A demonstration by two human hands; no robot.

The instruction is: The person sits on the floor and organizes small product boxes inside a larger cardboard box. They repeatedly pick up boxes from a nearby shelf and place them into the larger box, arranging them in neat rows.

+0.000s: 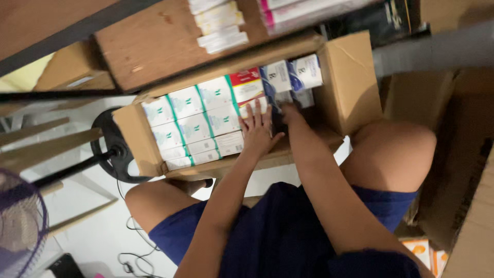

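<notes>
An open cardboard box (pixel 350 82) stands in front of my knees, packed with small cartons. Several white-and-green cartons (pixel 193 123) fill its left part, a red-and-white carton (pixel 246 84) sits in the middle, and blue-and-white cartons (pixel 290 74) stand on the right. My left hand (pixel 257 131) lies flat with fingers spread on the cartons near the box's middle. My right hand (pixel 289 114) reaches down into a dark gap beside the blue-and-white cartons; its fingers are hidden, so what it holds cannot be made out.
A wooden shelf (pixel 154 41) with more small boxes stands just behind the box. A fan's black round base (pixel 110 154) and pole sit on the floor at left, cables (pixel 134 255) trail near my leg, and large cardboard boxes (pixel 463 154) stand at right.
</notes>
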